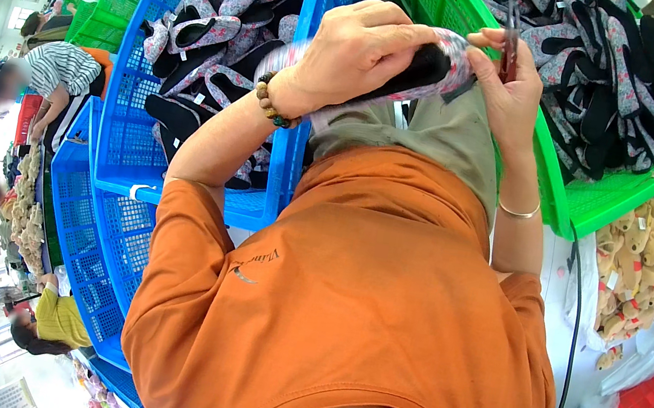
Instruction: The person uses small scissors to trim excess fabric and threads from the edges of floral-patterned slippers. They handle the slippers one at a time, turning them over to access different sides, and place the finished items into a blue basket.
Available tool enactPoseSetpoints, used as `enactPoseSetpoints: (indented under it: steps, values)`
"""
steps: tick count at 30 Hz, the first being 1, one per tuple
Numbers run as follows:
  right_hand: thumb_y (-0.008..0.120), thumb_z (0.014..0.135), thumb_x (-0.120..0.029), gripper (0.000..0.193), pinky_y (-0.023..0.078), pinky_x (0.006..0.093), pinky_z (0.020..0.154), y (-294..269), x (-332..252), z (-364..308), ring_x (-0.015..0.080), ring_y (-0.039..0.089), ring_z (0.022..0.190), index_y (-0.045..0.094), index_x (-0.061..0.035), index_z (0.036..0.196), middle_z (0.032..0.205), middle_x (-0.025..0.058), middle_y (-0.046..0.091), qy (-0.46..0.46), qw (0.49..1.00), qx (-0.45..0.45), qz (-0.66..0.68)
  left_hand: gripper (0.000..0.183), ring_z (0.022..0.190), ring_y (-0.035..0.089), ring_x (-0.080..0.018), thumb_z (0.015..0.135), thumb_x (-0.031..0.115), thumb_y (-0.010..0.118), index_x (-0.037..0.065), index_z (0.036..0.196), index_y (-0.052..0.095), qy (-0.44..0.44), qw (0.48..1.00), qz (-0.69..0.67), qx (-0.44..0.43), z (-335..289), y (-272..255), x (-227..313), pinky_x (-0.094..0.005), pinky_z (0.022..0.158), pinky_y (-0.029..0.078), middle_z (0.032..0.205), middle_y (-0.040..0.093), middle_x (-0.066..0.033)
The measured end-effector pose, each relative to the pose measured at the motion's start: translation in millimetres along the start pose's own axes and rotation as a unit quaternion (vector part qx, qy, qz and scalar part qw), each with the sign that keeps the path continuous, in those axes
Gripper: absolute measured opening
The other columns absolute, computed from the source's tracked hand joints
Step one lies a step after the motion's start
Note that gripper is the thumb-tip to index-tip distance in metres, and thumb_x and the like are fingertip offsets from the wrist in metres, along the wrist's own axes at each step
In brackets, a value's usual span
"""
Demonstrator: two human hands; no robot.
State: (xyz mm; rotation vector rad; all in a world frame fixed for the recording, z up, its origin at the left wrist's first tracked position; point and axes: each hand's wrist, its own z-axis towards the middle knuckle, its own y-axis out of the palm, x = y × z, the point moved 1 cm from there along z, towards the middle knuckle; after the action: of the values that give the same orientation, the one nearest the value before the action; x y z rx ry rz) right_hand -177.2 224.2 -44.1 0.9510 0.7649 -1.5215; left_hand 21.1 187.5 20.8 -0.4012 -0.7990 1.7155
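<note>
A floral slipper (459,57) with a black sole lies across my lap, tilted. My left hand (363,53), wearing a beaded bracelet, is closed over its middle. Close to the slipper's right end is my right hand (512,92), with a thin bangle at the wrist. Its fingers are curled round small dark reddish thread snips (509,49), which point away from me. The thumb and forefinger come close to the slipper's edge; whether they pinch it or a thread, I cannot make out.
A blue crate (124,84) of floral and black slippers (229,41) stands on my left, a green crate (551,185) of more on my right. Brown plush pieces (638,256) lie beyond a black cable (571,349). Other people (63,73) work at the far left.
</note>
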Motion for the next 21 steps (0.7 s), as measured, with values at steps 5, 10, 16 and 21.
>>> enactPoseSetpoints:
  steps: [5,10,16,21]
  values:
    - [0.081,0.071,-0.014,0.042,0.031,0.0150,0.047,20.7,-20.3,-6.8,-0.0004,0.033,0.053,0.056,-0.0031,0.102,0.089,0.0000,0.060,-0.053,0.997,0.016,-0.060,0.021,0.060,0.058,-0.0235,0.075,0.001,0.065,0.006,0.094,0.068,-0.054,0.996,0.074,0.003,0.9,-6.1,14.6,-0.0308,0.054,0.048,0.072,0.059,-0.0079]
    - [0.073,0.070,-0.004,0.035,0.046,0.0229,0.055,37.8,-8.1,-10.8,0.0097,0.055,0.061,0.059,-0.0025,0.102,0.086,0.0062,0.063,-0.039,0.993,-0.011,-0.113,0.016,0.075,0.060,-0.0283,0.076,0.004,0.062,0.005,0.092,0.064,-0.105,0.992,0.032,-0.069,-7.2,-10.0,14.0,-0.0357,0.064,0.049,0.081,0.060,-0.0104]
    - [0.066,0.077,0.003,0.032,0.050,0.0262,0.075,37.8,7.1,-15.0,0.0137,0.062,0.084,0.059,0.0021,0.108,0.099,0.0082,0.065,0.024,0.988,-0.144,0.050,0.014,0.094,0.056,-0.0294,0.079,0.006,0.065,0.005,0.093,0.064,-0.096,0.970,-0.116,-0.191,-22.3,-21.0,-21.8,-0.0359,0.083,0.044,0.092,0.057,-0.0096]
    - [0.064,0.081,0.003,0.026,0.048,0.0222,0.077,41.0,10.8,-9.9,0.0103,0.059,0.087,0.060,0.0019,0.106,0.094,0.0055,0.063,0.123,0.959,-0.195,0.167,0.008,0.117,0.042,-0.0168,0.082,0.007,0.064,0.002,0.088,0.063,-0.219,0.822,-0.505,-0.146,-49.2,0.6,-47.5,-0.0292,0.094,0.036,0.126,0.048,-0.0073]
